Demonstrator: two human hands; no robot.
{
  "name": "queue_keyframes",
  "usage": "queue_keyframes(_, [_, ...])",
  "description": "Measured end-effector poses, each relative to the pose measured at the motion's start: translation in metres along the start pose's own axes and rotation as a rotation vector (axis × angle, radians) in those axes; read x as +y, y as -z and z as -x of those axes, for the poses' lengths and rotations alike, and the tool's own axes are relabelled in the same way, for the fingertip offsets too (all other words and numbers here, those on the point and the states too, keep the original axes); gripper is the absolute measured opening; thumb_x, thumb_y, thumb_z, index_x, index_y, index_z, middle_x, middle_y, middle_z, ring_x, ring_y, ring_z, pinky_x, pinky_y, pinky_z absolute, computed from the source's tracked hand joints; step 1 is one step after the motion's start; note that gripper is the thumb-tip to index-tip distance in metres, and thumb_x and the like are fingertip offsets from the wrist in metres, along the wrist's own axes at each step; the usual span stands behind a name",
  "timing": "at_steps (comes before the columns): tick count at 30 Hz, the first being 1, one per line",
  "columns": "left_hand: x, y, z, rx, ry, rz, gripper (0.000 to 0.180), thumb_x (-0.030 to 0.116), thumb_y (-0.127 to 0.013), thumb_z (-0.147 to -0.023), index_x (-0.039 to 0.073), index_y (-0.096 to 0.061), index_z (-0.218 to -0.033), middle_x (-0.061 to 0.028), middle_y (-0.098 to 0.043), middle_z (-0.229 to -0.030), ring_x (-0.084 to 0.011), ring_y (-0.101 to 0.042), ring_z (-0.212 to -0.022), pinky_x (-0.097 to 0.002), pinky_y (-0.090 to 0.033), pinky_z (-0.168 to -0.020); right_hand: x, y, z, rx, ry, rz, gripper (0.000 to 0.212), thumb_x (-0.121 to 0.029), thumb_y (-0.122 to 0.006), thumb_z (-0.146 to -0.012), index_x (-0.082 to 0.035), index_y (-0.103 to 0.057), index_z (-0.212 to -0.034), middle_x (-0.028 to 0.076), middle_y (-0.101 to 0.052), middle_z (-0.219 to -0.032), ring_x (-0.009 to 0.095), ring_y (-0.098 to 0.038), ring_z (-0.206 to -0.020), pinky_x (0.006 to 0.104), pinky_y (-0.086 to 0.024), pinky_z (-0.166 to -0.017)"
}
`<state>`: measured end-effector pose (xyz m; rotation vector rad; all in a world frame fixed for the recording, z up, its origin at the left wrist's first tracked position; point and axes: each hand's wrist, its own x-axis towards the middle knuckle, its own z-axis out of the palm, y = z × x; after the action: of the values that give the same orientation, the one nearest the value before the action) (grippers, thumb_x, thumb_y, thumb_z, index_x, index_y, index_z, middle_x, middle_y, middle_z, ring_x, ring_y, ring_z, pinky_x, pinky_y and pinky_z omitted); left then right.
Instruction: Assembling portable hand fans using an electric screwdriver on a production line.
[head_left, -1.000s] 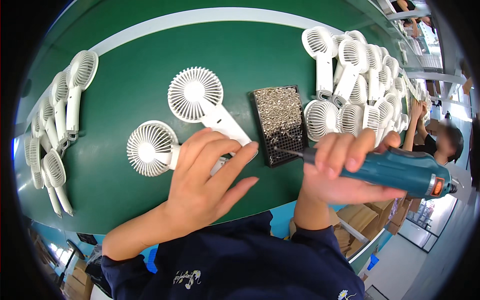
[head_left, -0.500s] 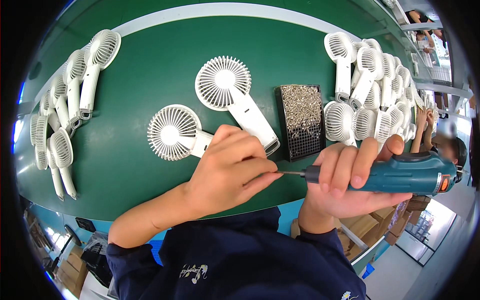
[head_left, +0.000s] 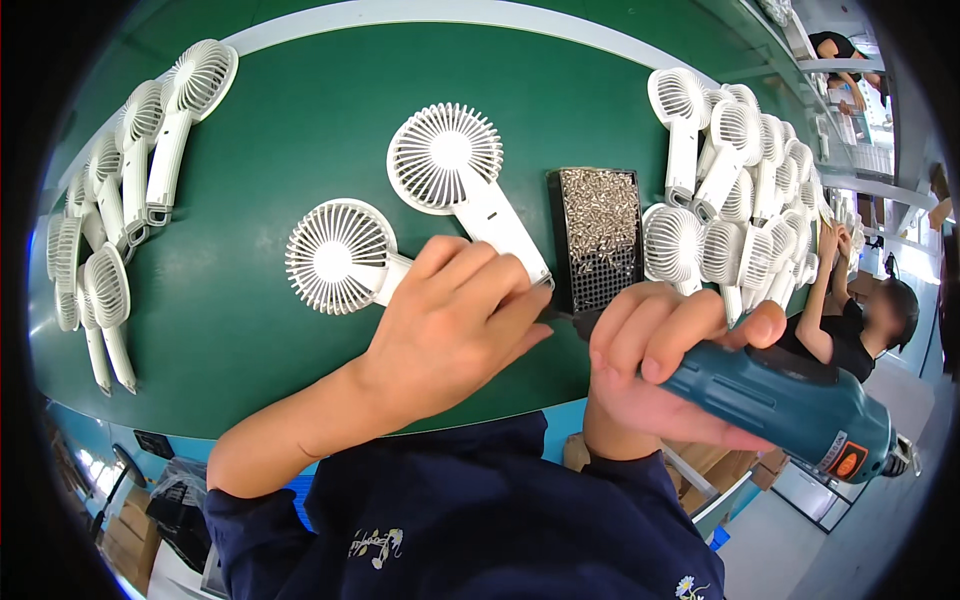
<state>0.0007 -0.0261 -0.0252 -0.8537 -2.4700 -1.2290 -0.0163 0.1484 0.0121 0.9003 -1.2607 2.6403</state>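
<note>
My right hand (head_left: 650, 365) is wrapped round a teal electric screwdriver (head_left: 770, 400), whose body slants down to the right. The bit end points up and left toward my left hand (head_left: 445, 335). The thumb and fingers of that hand are pinched together near the bit; what they hold, if anything, is hidden. Just beyond my left hand lie two white handheld fans, a nearer one (head_left: 340, 255) with its handle partly behind my fingers and a farther one (head_left: 445, 158) with its handle reaching toward my fingertips. Beside that handle sits a black tray (head_left: 555, 220) of small metal screws (head_left: 600, 205).
More white fans (head_left: 185, 100) lean in a row at the left of the green table (head_left: 300, 130). A larger pile of fans (head_left: 740, 170) stands at the right. At the far right sits another person (head_left: 850, 325), arms stretched toward the pile's far side.
The screwdriver has tilted: its rear end has swung down while its bit end has risen slightly. The view has shifted a little. My left hand stays pinched by the bit.
</note>
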Motion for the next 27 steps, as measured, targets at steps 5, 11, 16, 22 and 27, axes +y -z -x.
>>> queue_keyframes(5, [0.0, 0.008, -0.007, -0.055, 0.103, -0.224, 0.044, 0.019, -0.077, -0.067, 0.007, -0.065, -0.107, -0.0052, -0.055, -0.111, -0.0248, -0.051, -0.101, -0.0406, -0.04, -0.084, 0.006, 0.011, -0.006, -0.008, 0.053, 0.066, 0.078, -0.074, -0.049, -0.082, -0.016, -0.034, -0.132, 0.015, -0.052, -0.079, 0.026, -0.052, -0.057, 0.0378, -0.042, -0.053])
queue_keyframes(11, [-0.004, 0.002, -0.002, -0.111, 0.127, -0.252, 0.041, 0.019, -0.077, -0.067, 0.009, -0.064, -0.105, -0.0041, -0.054, -0.118, -0.0267, -0.049, -0.108, -0.0446, -0.039, -0.088, 0.011, 0.015, -0.007, 0.01, 0.007, 0.052, 0.083, -0.077, -0.044, -0.081, -0.016, -0.031, -0.135, 0.016, -0.051, -0.08, 0.027, -0.052, -0.059, 0.0391, -0.044, -0.055])
queue_keyframes(16, [-0.004, 0.002, -0.003, -0.116, 0.134, -0.235, 0.042, 0.019, -0.077, -0.066, 0.009, -0.064, -0.104, -0.004, -0.054, -0.117, -0.0267, -0.048, -0.108, -0.0445, -0.039, -0.088, 0.014, 0.013, -0.009, 0.136, 0.005, 0.04, 0.087, -0.083, -0.038, -0.078, -0.016, -0.03, -0.133, 0.014, -0.051, -0.077, 0.024, -0.053, -0.056, 0.0362, -0.044, -0.05])
queue_keyframes(22, [-0.004, 0.002, -0.003, -0.115, 0.143, -0.236, 0.042, 0.018, -0.078, -0.065, 0.009, -0.065, -0.104, -0.0038, -0.055, -0.116, -0.0267, -0.048, -0.108, -0.0446, -0.039, -0.089, 0.023, 0.017, -0.012, 0.235, 0.01, 0.059, 0.092, -0.089, -0.03, -0.074, -0.016, -0.032, -0.13, 0.011, -0.051, -0.072, 0.019, -0.053, -0.049, 0.0323, -0.044, -0.042])
queue_keyframes(27, [-0.004, 0.002, -0.003, -0.109, 0.142, -0.243, 0.042, 0.018, -0.078, -0.064, 0.01, -0.065, -0.104, -0.0036, -0.055, -0.116, -0.0264, -0.048, -0.108, -0.0444, -0.039, -0.089, 0.026, 0.019, -0.011, 0.203, 0.016, 0.054, 0.092, -0.088, -0.033, -0.074, -0.015, -0.032, -0.13, 0.012, -0.052, -0.073, 0.02, -0.053, -0.05, 0.0327, -0.045, -0.044])
